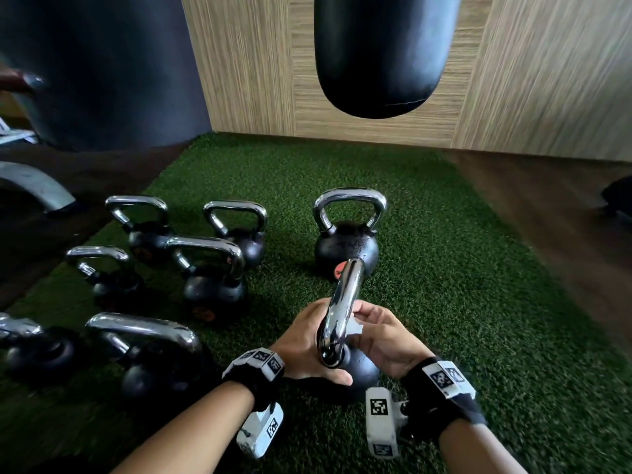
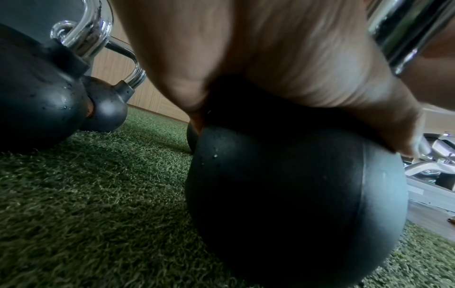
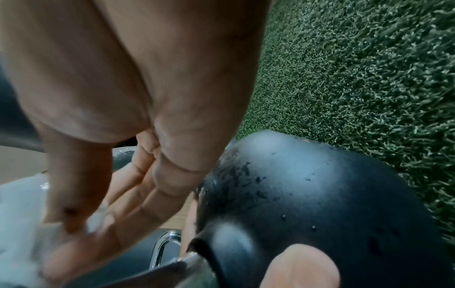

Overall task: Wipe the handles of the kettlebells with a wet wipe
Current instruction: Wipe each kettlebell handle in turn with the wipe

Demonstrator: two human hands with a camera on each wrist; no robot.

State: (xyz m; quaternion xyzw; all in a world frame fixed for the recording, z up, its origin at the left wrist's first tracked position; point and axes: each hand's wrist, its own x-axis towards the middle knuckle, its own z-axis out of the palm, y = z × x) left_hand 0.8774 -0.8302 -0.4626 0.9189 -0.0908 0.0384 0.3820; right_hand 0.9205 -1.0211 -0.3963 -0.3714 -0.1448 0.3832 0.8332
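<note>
A black kettlebell [image 1: 360, 369] with a chrome handle [image 1: 342, 302] stands on green turf just in front of me. My left hand [image 1: 304, 340] cups the top of the ball beside the handle's base, thumb lying along the ball. My right hand [image 1: 379, 331] pinches a white wet wipe [image 1: 354, 325] against the right side of the handle. In the left wrist view the palm [image 2: 270, 58] lies on the ball [image 2: 295, 194]. The right wrist view shows my right hand [image 3: 123, 78] with the blurred wipe [image 3: 19, 224] under its fingertips, next to the ball [image 3: 320, 204].
Another kettlebell [image 1: 345, 248] stands just behind the held one. Several more [image 1: 212, 275] crowd the turf [image 1: 461, 302] to the left. A black punching bag [image 1: 386, 53] hangs above, before a wood-panelled wall. A dark column [image 1: 113, 63] rises at far left.
</note>
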